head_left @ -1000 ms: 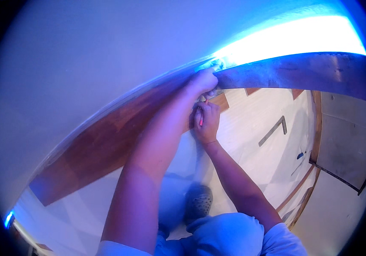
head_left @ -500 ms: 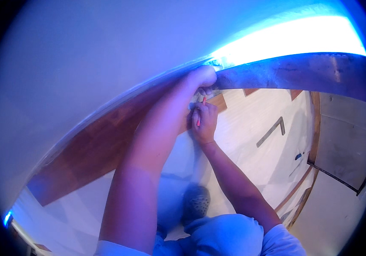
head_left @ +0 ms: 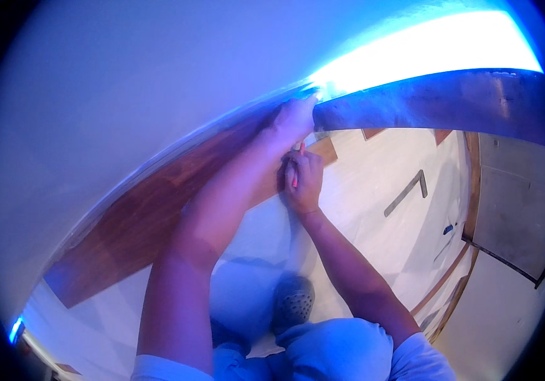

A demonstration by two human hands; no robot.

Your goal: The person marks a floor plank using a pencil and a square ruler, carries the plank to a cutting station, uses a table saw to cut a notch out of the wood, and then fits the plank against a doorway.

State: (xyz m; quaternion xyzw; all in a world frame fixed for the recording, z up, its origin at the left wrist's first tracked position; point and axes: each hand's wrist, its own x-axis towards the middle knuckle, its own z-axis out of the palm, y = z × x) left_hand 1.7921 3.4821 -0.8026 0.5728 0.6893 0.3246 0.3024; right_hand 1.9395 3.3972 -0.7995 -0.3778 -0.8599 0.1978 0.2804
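Observation:
My right hand (head_left: 306, 180) is closed around a thin red pencil (head_left: 302, 148), which sticks up past the fingers beside a wooden floor plank (head_left: 327, 151). Just beyond it, my left hand (head_left: 296, 118) reaches to the corner where the white wall (head_left: 114, 101) meets a bright opening. The fingers of my left hand are mostly hidden and washed out by glare, so what they touch is unclear. A reddish-brown plank (head_left: 126, 238) lies along the foot of the wall, partly behind my left forearm.
To the right, an L-shaped metal square (head_left: 409, 193) lies on the pale floor. Farther right is a small dark blue tool (head_left: 448, 229). A dark sill board (head_left: 437, 101) runs under the bright opening. My shoe (head_left: 293, 300) is on the floor below my hands.
My left hand and forearm have shifted slightly left, and its wrist has turned, with the fingers now toward the corner. The right hand stays nearly still with the pencil.

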